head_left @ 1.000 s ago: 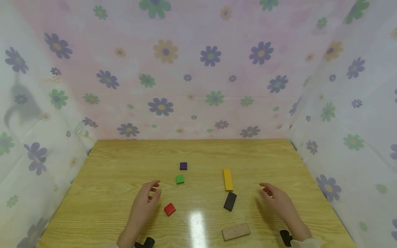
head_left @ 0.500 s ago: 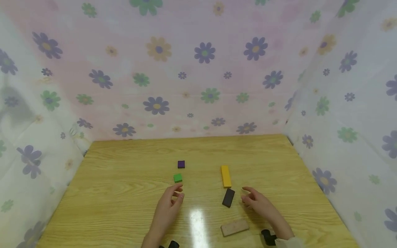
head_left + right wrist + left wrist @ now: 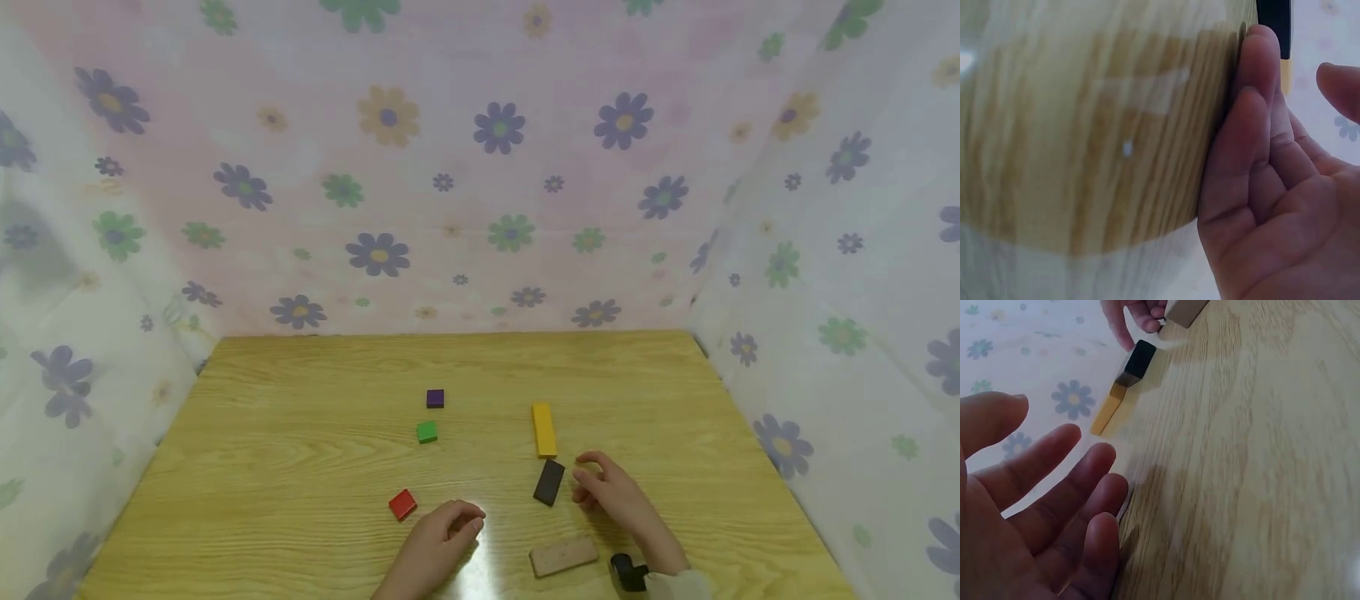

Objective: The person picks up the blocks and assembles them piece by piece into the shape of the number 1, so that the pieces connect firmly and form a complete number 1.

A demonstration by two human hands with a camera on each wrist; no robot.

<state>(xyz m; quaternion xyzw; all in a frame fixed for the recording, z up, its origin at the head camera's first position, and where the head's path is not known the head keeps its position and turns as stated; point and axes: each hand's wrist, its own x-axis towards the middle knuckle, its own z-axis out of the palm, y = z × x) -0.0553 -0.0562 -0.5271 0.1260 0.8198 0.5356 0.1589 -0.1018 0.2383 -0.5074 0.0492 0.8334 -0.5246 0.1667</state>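
In the head view my left hand (image 3: 438, 542) is low over the front of the table, right of a small red block (image 3: 402, 504), its fingers loosely bent around nothing. My right hand (image 3: 611, 492) is just right of a black rectangular block (image 3: 549, 482); it holds nothing and its fingers are relaxed. The right wrist view shows the black block (image 3: 1274, 28) just past the fingertips. A long yellow block (image 3: 544, 431) lies behind the black one. Between the two hands, nearer the front, lies a beige speckled block (image 3: 563, 556).
A green block (image 3: 427, 432) and a purple block (image 3: 435, 398) lie farther back, left of the middle. Flower-patterned cloth (image 3: 480, 167) walls in the wooden table (image 3: 300, 400) at the back and both sides. A bright glare marks the table's front middle.
My left hand has moved right, first over the red block, then toward the front, leaving that block visible again. My right hand has moved left to beside the black block. The blocks keep their places.
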